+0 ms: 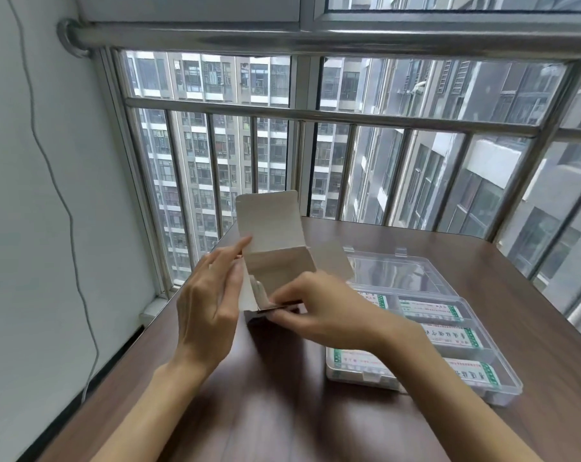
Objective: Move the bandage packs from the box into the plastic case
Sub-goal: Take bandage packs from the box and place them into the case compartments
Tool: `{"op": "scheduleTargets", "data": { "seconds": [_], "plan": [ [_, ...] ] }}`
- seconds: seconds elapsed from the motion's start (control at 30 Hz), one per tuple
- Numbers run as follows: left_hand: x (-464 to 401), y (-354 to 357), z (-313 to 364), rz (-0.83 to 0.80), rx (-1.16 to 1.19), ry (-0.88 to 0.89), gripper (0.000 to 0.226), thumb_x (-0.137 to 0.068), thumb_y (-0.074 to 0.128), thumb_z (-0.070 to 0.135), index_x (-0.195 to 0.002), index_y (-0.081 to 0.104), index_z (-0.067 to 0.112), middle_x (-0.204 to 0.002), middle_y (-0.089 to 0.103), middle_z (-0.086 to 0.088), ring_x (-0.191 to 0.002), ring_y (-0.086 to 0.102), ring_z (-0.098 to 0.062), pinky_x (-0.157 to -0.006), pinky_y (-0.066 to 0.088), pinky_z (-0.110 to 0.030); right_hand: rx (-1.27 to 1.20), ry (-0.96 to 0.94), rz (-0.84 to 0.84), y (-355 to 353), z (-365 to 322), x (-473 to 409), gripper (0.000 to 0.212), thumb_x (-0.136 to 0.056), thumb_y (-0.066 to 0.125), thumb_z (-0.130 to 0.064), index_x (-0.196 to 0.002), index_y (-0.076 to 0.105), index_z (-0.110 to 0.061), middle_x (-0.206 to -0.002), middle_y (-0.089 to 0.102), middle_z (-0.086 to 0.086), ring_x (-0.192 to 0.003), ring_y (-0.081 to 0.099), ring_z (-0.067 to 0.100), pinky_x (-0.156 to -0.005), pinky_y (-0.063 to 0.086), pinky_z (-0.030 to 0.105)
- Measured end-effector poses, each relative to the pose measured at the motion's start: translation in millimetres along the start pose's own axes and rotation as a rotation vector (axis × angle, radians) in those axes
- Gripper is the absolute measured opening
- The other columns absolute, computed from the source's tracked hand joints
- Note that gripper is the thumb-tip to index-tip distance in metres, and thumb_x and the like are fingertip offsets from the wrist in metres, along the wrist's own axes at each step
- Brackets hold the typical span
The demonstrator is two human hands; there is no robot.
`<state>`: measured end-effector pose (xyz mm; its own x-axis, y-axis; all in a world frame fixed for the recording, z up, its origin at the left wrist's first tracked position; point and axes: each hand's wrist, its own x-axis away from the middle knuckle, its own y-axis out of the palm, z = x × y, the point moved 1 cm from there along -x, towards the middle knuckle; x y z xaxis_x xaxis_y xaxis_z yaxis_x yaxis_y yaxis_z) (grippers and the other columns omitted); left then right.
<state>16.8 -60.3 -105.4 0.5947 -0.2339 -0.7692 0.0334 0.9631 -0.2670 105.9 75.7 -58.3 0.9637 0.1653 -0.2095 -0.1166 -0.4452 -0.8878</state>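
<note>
Drawing the next bandage pack out of the opened box

The right hand [319, 308] pinches a thin flat item at the mouth of the small white cardboard box [276, 261], most likely a bandage pack, though too little shows to be sure; the left hand [206, 305] steadies the box's left side with nearly straight fingers, thumb against its wall. To do this well, I judge the left hand should brace the box firmly while the right pulls straight along the opening, so the raised flaps do not snag or tear. Right of the box, the clear plastic compartment case [502, 393] lies open on the dark brown wooden worktop [282, 411], several white-and-green bandage packs [430, 310] already in its compartments.
</note>
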Motion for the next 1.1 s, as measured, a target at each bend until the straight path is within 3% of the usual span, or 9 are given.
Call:
{"op": "scheduleTargets", "data": {
  "seconds": [0.13, 0.3, 0.43, 0.57, 0.67, 0.8, 0.87, 0.97, 1.1],
  "plan": [
    [0, 0, -1, 0.000, 0.046, -0.082, 0.040, -0.092, 0.039, 0.031, -0.130, 0.050, 0.033, -0.113, 0.064, 0.008, -0.108, 0.058, -0.008, -0.090, 0.047, -0.031, -0.336, 0.000, 0.000, -6, 4, 1, 0.021, -0.089, 0.062, -0.026, -0.084, 0.075, -0.010, -0.073, 0.041, -0.013, -0.072, 0.042, -0.002, -0.064, 0.043, 0.030],
    [-6, -3, -1, 0.006, 0.152, -0.252, 0.040, -0.089, 0.044, 0.028, -0.127, 0.057, 0.031, -0.125, 0.062, 0.012, -0.117, 0.053, 0.004, -0.100, 0.041, -0.022, -0.725, 0.098, 0.202, -17, -1, 2, 0.017, -0.091, 0.059, -0.010, -0.081, 0.071, -0.018, -0.066, 0.066, -0.018, -0.065, 0.058, -0.006, -0.064, 0.045, 0.010],
    [-13, -7, -7, 0.037, 0.133, -0.414, 0.038, -0.088, 0.046, 0.046, -0.123, 0.058, 0.038, -0.110, 0.057, 0.029, -0.114, 0.054, -0.004, -0.101, 0.042, -0.033, -0.949, 0.209, 0.394, -29, -1, 3, 0.015, -0.089, 0.060, -0.010, -0.098, 0.071, -0.007, -0.087, 0.075, 0.003, -0.078, 0.071, 0.014, -0.071, 0.058, 0.024],
    [-17, -9, -12, -0.055, 0.011, -0.531, 0.054, -0.087, 0.046, 0.066, -0.134, 0.046, 0.040, -0.133, 0.050, 0.017, -0.124, 0.045, -0.018, -0.100, 0.038, -0.038, -0.782, 0.177, 0.460, -31, 0, 5, 0.014, -0.091, 0.058, -0.015, -0.088, 0.072, -0.020, -0.087, 0.075, -0.001, -0.082, 0.070, 0.013, -0.081, 0.057, 0.031],
    [-19, -16, -9, -0.038, -0.178, -0.503, 0.069, -0.082, 0.041, 0.074, -0.139, 0.041, 0.035, -0.153, 0.029, 0.001, -0.139, 0.026, -0.020, -0.110, 0.025, -0.039, -0.611, 0.134, 0.513, -28, 3, 3, 0.022, -0.093, 0.055, -0.022, -0.089, 0.073, -0.009, -0.088, 0.074, 0.008, -0.082, 0.070, 0.022, -0.076, 0.056, 0.041],
    [-19, -25, 23, 0.177, -0.116, -0.225, 0.058, -0.084, 0.034, 0.070, -0.099, 0.063, 0.022, -0.101, 0.062, 0.001, -0.096, 0.054, -0.015, -0.076, 0.035, -0.009, 0.309, -0.123, 0.800, -27, 3, 15, 0.018, -0.093, 0.057, -0.025, -0.099, 0.072, -0.019, -0.094, 0.073, -0.004, -0.080, 0.067, 0.013, -0.061, 0.053, 0.030],
    [-20, -19, 45, -0.103, 0.260, -0.367, 0.070, -0.079, 0.028, 0.075, -0.084, 0.069, 0.018, -0.074, 0.068, -0.001, -0.063, 0.056, -0.006, -0.050, 0.035, -0.009, 0.582, -0.260, 0.902, -21, 2, 26, 0.014, -0.090, 0.064, -0.015, -0.101, 0.073, -0.018, -0.097, 0.072, -0.003, -0.086, 0.066, 0.016, -0.069, 0.048, 0.028],
    [-18, -10, 67, -0.585, 0.535, -0.732, 0.075, -0.073, 0.039, 0.079, -0.094, 0.071, 0.014, -0.075, 0.071, -0.009, -0.053, 0.054, -0.010, -0.038, 0.031, -0.015, 0.706, -0.361, 0.935, -17, 15, 40, 0.026, -0.086, 0.069, -0.011, -0.111, 0.067, -0.017, -0.101, 0.070, 0.003, -0.094, 0.062, 0.020, -0.083, 0.042, 0.032],
    [-13, -4, 75, -0.604, 0.560, -0.767, 0.042, -0.069, 0.076, 0.040, -0.105, 0.069, 0.019, -0.084, 0.075, 0.001, -0.064, 0.065, -0.002, -0.043, 0.041, -0.012, 0.792, -0.360, 0.843, -22, 35, 53, 0.037, -0.083, 0.070, -0.006, -0.117, 0.066, -0.018, -0.100, 0.069, 0.006, -0.097, 0.056, 0.022, -0.086, 0.039, 0.034]
  ]
}}
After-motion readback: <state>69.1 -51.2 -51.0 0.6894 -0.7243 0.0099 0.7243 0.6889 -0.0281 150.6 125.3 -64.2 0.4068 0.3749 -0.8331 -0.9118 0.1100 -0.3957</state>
